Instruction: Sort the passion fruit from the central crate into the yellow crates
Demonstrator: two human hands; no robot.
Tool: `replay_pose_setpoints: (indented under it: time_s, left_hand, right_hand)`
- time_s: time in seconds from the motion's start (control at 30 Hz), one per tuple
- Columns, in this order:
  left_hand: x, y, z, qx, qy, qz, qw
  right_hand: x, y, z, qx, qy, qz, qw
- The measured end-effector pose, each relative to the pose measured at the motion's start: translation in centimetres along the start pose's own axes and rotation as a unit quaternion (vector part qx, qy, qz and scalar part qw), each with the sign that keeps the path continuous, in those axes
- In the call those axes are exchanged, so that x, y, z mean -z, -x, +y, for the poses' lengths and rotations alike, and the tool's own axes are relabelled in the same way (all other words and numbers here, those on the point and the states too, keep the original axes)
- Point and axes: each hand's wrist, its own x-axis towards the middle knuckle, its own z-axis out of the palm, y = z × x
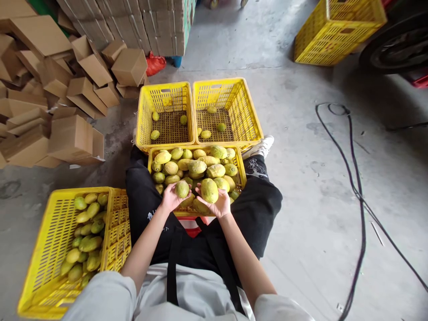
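Observation:
In my left hand (170, 199) rests a small, round green-yellow fruit (182, 189), the fingers curled under and around it. My right hand (222, 207) cradles a larger, oval yellow-green fruit (209, 191) from below. Both hands are side by side above a yellow plastic crate (242, 168) between my legs. Many oval yellow-green fruits (197, 166), papaya-like in shape, are heaped inside it. Directly beyond stand two more yellow crates, a left one (143, 116) and a right one (249, 116), each with a few fruits on the bottom.
At my left, a tilted yellow crate (43, 249) holds many fruits. Cardboard boxes (72, 136) are piled at the far left, beside stacked cartons (163, 26). A black cable (359, 196) lies on the floor to the right. Another yellow crate (331, 40) stands near a wheel (394, 44).

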Motion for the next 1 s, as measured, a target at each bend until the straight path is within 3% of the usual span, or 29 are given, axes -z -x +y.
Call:
replay_pose_setpoints:
  time_s: [0.3,0.5,0.67,0.8,0.87,1.0]
  left_hand:
    - [-0.1,0.2,0.1,0.010,-0.023,-0.020,0.999]
    - [0.1,0.1,0.0,0.015,-0.036,-0.022,0.999]
    - [-0.2,0.2,-0.1,0.010,-0.018,0.003,1.000]
    - [-0.5,0.2,0.1,0.006,0.005,0.021,1.000]
    - [-0.5,0.2,0.2,0.003,0.011,0.020,1.000]
    - [-0.6,0.3,0.3,0.009,0.014,-0.012,1.000]
  right_hand:
    - [1.6,-0.8,0.6,-0.005,0.009,0.031,0.999]
    - [0.1,-0.2,0.3,0.015,0.054,-0.001,0.998]
    - [-1.3,1.2,-2.5,0.144,0.058,0.006,0.988]
    - [-0.9,1.7,-5.1,0.268,-0.024,0.028,0.963]
    - [-0.6,1.6,-5.4,0.257,-0.039,0.031,0.965]
    - [-0.6,1.1,-4.2,0.154,0.003,0.015,0.988]
